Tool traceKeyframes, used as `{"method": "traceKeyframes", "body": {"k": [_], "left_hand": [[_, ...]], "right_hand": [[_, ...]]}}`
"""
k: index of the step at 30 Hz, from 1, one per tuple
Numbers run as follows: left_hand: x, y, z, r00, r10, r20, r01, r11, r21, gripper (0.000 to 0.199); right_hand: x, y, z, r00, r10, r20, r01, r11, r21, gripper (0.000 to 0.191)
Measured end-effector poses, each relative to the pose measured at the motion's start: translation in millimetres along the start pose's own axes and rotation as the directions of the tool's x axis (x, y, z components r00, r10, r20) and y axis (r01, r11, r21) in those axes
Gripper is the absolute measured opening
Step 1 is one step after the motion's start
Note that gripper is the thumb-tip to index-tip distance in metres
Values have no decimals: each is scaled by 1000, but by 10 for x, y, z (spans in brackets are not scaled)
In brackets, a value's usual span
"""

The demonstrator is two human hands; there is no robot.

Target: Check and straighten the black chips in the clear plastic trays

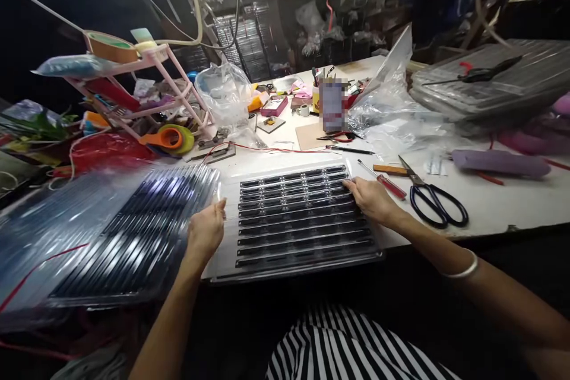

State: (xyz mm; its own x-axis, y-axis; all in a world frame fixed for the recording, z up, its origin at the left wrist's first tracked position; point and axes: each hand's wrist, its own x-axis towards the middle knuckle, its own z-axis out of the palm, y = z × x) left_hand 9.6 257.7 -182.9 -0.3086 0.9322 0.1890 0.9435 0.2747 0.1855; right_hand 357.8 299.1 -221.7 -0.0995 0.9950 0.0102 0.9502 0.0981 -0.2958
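Observation:
In front of me a clear plastic tray [374, 242] lies on the worktable, holding rows of narrow black strips [303, 212]. My left hand [206, 231] is closed at the tray's left edge, thumb uppermost. At the upper right corner, my right hand [374, 199] pinches the tray's edge beside the ends of the top strips; its lower fingers are partly hidden. Left of my left hand rests a stack of similar clear trays [133, 237], filled with dark strips and blurred toward the left.
Right of the tray lie a red-handled screwdriver [392, 186] and large scissors [439, 205]. Behind it are a black pen [350, 149] and pliers [341, 137]. A pink rack [178, 92] with tape rolls stands back left. Stacked clear trays [481, 86] sit at the right.

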Motion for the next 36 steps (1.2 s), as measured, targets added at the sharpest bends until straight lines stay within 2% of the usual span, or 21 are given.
{"method": "traceKeyframes", "body": {"k": [4, 6, 8, 10, 11, 13, 15, 17, 20, 21, 23, 26, 30, 33, 36], "left_hand": [[121, 44, 355, 991, -59, 118, 49, 995, 90, 49], [116, 8, 450, 990, -50, 135, 36, 994, 100, 53], [36, -54, 466, 988, 2, 154, -14, 997, 79, 55], [-117, -120, 428, 983, 76, 169, -87, 994, 62, 55], [-209, -144, 402, 980, 108, 168, -121, 990, 67, 54], [-377, -155, 353, 977, 175, 124, -189, 975, 113, 50], [-468, -109, 332, 968, 250, 30, -252, 956, 150, 47], [-460, -25, 351, 939, 344, -21, -338, 932, 133, 46], [-342, 90, 435, 881, 469, 59, -472, 881, 39, 47], [-304, 115, 466, 867, 490, 87, -493, 870, 13, 48], [-257, 142, 513, 862, 501, 73, -502, 865, -11, 49], [-252, 141, 556, 869, 495, -7, -495, 869, -29, 50], [-269, 81, 627, 870, 492, -21, -492, 868, -65, 49], [-243, -10, 674, 887, 461, -20, -459, 876, -146, 50], [-203, -174, 646, 894, 449, 17, -426, 860, -282, 47]], "right_hand": [[66, -140, 43, 996, 73, 51, -68, 993, -94, 44], [-12, -186, 4, 994, 95, 58, -87, 987, -133, 43], [-168, -181, -31, 995, 88, 52, -79, 985, -152, 44], [-367, -115, -13, 1000, 17, 3, -16, 989, -146, 44], [-464, -65, 22, 997, -59, -58, 50, 989, -138, 44], [-607, 37, 128, 966, -180, -184, 152, 976, -155, 42], [-648, 103, 236, 928, -264, -262, 217, 957, -193, 39], [-588, 106, 299, 902, -358, -242, 308, 926, -219, 40], [-415, 18, 279, 833, -543, -103, 518, 832, -200, 43], [-364, -26, 255, 806, -587, -69, 567, 801, -191, 43], [-301, -123, 214, 780, -624, -45, 607, 772, -191, 43], [-285, -288, 223, 804, -590, -79, 561, 796, -228, 48], [-294, -457, 263, 832, -537, -137, 498, 833, -241, 47], [-296, -410, 204, 829, -541, -143, 517, 838, -174, 42], [-335, -203, 164, 861, -466, -205, 455, 885, -100, 40]]}}
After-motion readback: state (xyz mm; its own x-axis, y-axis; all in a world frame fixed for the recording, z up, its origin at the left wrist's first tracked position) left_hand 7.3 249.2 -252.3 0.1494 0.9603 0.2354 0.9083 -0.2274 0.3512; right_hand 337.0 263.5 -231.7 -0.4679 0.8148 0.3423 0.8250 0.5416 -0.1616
